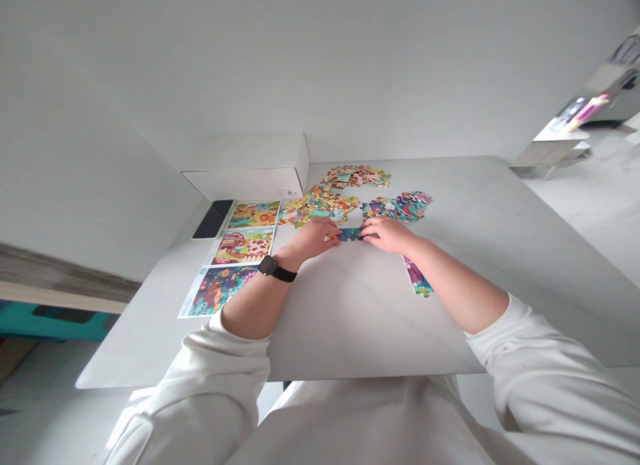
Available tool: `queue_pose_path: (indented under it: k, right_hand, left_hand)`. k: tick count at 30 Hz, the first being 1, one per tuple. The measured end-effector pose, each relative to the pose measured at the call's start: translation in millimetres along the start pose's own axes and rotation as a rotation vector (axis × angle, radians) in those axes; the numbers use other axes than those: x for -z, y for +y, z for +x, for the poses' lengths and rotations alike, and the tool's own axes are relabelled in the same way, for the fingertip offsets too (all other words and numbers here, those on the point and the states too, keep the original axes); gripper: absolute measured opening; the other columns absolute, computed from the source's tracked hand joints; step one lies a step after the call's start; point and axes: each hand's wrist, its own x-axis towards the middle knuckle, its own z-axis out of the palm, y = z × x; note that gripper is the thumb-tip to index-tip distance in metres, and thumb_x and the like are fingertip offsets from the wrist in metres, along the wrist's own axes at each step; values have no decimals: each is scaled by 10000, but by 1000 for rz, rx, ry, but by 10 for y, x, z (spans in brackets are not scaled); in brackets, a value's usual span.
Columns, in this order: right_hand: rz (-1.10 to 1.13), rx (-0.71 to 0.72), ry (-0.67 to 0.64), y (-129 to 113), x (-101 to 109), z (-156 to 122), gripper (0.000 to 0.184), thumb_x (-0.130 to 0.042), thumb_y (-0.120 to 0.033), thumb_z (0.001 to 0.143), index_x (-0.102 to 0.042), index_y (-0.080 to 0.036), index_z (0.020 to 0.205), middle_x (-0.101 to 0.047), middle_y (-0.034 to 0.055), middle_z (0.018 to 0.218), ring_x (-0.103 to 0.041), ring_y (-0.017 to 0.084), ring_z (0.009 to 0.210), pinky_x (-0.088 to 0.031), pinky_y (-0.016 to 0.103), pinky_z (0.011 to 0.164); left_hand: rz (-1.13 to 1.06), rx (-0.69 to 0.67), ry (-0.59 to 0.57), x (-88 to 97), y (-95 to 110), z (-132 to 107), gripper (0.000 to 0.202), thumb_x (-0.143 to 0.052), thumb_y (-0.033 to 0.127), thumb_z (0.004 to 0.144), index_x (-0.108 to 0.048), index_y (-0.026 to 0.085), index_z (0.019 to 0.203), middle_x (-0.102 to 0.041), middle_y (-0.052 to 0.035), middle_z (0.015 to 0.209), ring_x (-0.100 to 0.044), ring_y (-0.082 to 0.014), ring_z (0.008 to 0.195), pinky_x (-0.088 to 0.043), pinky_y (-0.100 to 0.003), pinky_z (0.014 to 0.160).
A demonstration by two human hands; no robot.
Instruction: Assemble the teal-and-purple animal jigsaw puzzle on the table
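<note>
A short strip of dark blue jigsaw puzzle pieces (pixel 350 234) lies on the table between my hands. My left hand (pixel 318 239), with a black watch (pixel 274 269) on its wrist, pinches the strip's left end, where a bit of orange shows. At the other end, the fingers of my right hand (pixel 387 234) are closed on the dark pieces; the fingertips partly cover them. Just beyond my right hand is a heap of dark blue puzzle pieces (pixel 397 207). A joined purple and green section (pixel 417 278) sits nearer to me, partly behind my right forearm.
Yellow puzzle pieces (pixel 320 203) and a red-and-pink heap (pixel 357 176) lie farther back on the white table (pixel 345 325). Along the left are a sheet with three pictures (pixel 243 246), a black phone (pixel 213 219) and a white box (pixel 245 181) against the wall.
</note>
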Motion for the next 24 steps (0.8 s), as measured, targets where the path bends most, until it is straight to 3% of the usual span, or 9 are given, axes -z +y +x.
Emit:
queue_pose_path:
  k: [18,22,24]
  right_hand:
    - [-61,-28,-51,-87,9,40,244,-751,-201,980,-881,-298,1162,-799,73,1264,-744,248,1189,-524,381,1129]
    - [-27,-51,-69,-118,119,49,248,-740,-229,995,-868,-288,1198,-789,74,1325,-743,251,1206,-545,372,1092]
    - [-22,-106,3,-72,252,41,270,-731,-235,999,-852,-275,1237,-787,79,1342,-743,252,1215,-558,373,1078]
  left_hand:
    - [21,-8,75,-66,-15,21,285,-678,430,944,-873,266,1071,-805,-103,1139,-714,-301,1108,-553,-440,1066]
    - [43,-16,108,-63,16,9,284,-661,430,962,-860,261,1072,-806,-108,1158,-715,-304,1114,-548,-452,1075]
    - [44,-3,160,-37,58,8,301,-635,427,990,-843,251,1118,-803,-118,1178,-718,-308,1120,-547,-457,1072]
